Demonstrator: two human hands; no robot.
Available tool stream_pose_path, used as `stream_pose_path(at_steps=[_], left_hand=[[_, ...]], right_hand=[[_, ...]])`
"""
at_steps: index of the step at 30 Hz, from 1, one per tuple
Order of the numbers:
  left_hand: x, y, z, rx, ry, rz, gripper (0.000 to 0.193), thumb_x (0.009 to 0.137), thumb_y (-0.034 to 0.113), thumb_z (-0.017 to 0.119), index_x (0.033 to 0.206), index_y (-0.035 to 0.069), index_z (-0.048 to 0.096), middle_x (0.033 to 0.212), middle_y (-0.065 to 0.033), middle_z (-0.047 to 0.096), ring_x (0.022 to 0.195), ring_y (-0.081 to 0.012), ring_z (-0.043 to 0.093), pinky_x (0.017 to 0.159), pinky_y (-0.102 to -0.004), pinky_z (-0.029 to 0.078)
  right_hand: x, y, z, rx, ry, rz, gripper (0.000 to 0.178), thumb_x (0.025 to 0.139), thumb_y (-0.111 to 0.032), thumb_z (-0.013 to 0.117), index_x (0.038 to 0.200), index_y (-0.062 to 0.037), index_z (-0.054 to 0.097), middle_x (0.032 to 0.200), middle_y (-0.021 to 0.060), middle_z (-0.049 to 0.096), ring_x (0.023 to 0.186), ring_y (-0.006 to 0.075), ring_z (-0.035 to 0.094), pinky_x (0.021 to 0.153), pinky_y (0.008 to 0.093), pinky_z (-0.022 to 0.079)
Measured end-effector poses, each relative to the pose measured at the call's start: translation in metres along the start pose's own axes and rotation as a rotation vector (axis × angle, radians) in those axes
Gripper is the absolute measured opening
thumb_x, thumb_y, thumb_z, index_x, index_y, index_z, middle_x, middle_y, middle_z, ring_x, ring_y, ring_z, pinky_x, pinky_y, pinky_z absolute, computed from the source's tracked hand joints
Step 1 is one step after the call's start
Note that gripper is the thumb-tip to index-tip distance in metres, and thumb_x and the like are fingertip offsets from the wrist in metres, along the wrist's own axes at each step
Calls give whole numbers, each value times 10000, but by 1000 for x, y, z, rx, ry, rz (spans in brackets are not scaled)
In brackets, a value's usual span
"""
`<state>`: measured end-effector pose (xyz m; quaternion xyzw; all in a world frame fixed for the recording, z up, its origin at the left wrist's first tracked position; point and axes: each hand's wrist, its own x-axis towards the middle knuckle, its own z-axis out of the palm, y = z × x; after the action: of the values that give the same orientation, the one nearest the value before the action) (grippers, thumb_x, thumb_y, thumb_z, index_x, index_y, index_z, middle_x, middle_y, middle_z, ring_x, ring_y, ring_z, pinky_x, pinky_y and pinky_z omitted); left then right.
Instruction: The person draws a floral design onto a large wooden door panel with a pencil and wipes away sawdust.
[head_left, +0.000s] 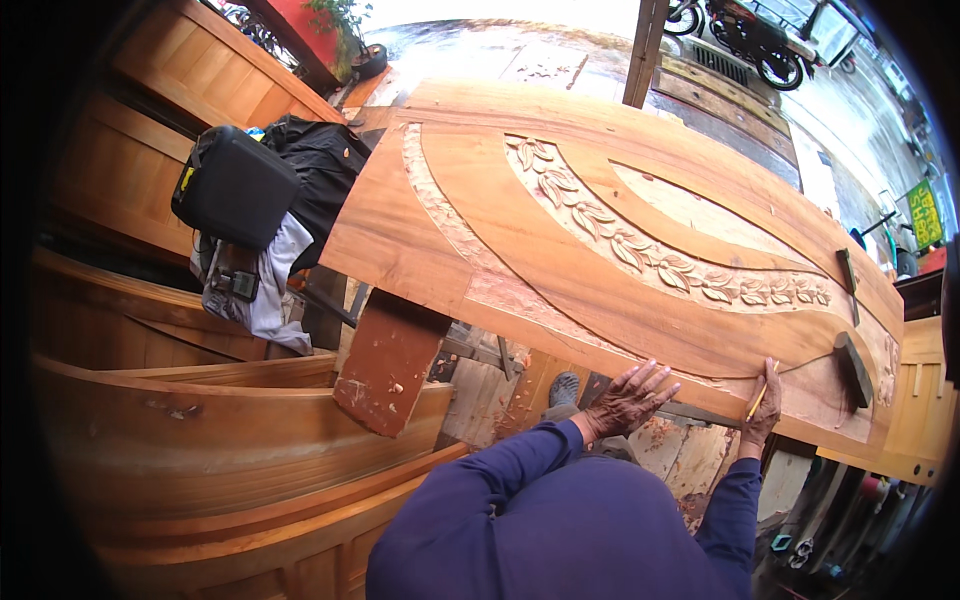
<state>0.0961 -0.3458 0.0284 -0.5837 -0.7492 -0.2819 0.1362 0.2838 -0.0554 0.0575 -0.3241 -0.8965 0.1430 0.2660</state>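
Note:
A large wooden door panel (700, 345) with a carved vine of leaves (625, 245) and recessed curved bands lies in front of me. My left hand (625, 402) rests on its near edge, fingers stretched and spread, holding nothing. Farther right along that edge, my right hand (764, 412) is closed around a thin yellow pencil (754, 404), which slants across the fingers. Right of that hand, a dark elongated block (853, 370) sits on the panel; I cannot make out its exact kind. A slim dark tool (848, 285) lies beyond it, near the far edge.
A black hard case (235, 190) and dark cloth sit at the panel's left end. Wooden panels (200, 430) stand stacked at left. A reddish-brown board (392, 362) juts out beneath the panel. Wood shavings litter the plank floor (515, 405). A motorcycle (755, 40) stands outside.

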Motion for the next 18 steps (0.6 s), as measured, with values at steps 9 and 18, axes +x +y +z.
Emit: stream_pose_path(at_steps=[9, 18], left_hand=[[1, 1, -5, 36, -23, 37, 554, 997, 330, 567, 1544, 262, 504, 1606, -36, 472, 1499, -288, 390, 1249, -439, 175], [19, 35, -13, -156, -5, -160, 530, 978, 279, 623, 1496, 184, 571, 1578, -28, 519, 1507, -303, 392, 1253, -444, 183]], right_hand=[[1, -9, 0, 44, 49, 0, 356, 1044, -73, 595, 1398, -72, 631, 1371, 168, 674, 1274, 332, 638, 1081, 410, 503], [-1, 2, 0, 115, -3, -25, 371, 1051, -139, 607, 1417, -84, 616, 1395, 147, 657, 1350, 330, 579, 1163, 432, 423]])
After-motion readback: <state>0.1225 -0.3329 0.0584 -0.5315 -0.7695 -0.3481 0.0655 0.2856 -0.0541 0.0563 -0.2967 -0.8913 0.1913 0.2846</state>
